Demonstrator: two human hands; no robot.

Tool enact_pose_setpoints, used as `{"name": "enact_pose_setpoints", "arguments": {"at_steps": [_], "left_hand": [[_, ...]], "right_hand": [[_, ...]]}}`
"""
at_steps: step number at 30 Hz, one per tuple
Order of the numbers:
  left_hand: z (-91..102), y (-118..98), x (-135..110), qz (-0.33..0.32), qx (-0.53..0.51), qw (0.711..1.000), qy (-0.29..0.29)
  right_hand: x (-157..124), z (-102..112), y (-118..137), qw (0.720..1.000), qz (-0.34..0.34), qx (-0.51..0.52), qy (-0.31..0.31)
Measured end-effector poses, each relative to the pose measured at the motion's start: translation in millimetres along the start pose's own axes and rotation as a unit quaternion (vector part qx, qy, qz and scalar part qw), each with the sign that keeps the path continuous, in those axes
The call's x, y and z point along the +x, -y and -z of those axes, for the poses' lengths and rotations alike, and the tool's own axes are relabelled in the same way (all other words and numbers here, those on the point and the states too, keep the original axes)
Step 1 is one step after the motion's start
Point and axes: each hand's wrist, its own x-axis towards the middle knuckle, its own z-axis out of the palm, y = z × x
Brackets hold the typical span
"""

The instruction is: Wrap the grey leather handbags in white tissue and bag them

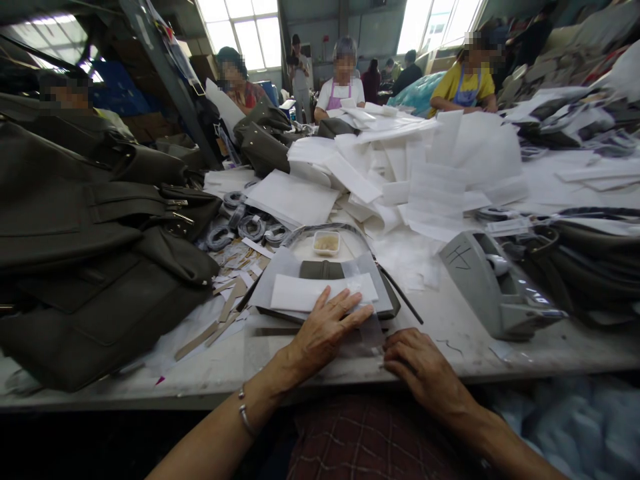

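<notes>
My left hand (325,327) lies flat, fingers stretched out, on a white sheet of wrapping paper (305,292) that covers a dark olive bag part (323,269) on the table. My right hand (417,367) rests at the table's front edge, fingers curled down and pressing a strip of clear film (373,330) next to the wrapped piece. A small clear tray with tan bits (327,243) stands just behind the bag part.
A pile of dark olive handbags (90,253) fills the left. Heaps of white paper sheets (400,173) cover the middle. A grey tape dispenser (493,287) sits at the right. Cardboard strips (225,313) and tape rolls (250,227) lie left of centre. Several people work at the far side.
</notes>
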Motion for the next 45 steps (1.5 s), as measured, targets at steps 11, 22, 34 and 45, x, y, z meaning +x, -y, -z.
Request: {"name": "enact_pose_setpoints", "arguments": {"at_steps": [11,22,34,45], "left_hand": [[-2.4,-1.2,0.0,0.005,-0.017,0.999,-0.050],[-6.8,-1.4,-3.7,-0.041,0.009,0.993,-0.115],[-8.5,-5.0,-4.0,-0.029,-0.037,0.989,-0.139],[-9.8,-4.7,-3.6,-0.001,-0.064,0.987,-0.149]], "right_hand": [[-13.3,-8.8,25.4,0.994,0.091,0.012,-0.063],[-16.6,-6.1,41.5,0.989,0.126,0.048,-0.062],[61.9,52.7,40.2,0.982,0.164,-0.069,-0.056],[65.3,32.3,25.8,0.965,0.221,-0.079,-0.113]]}}
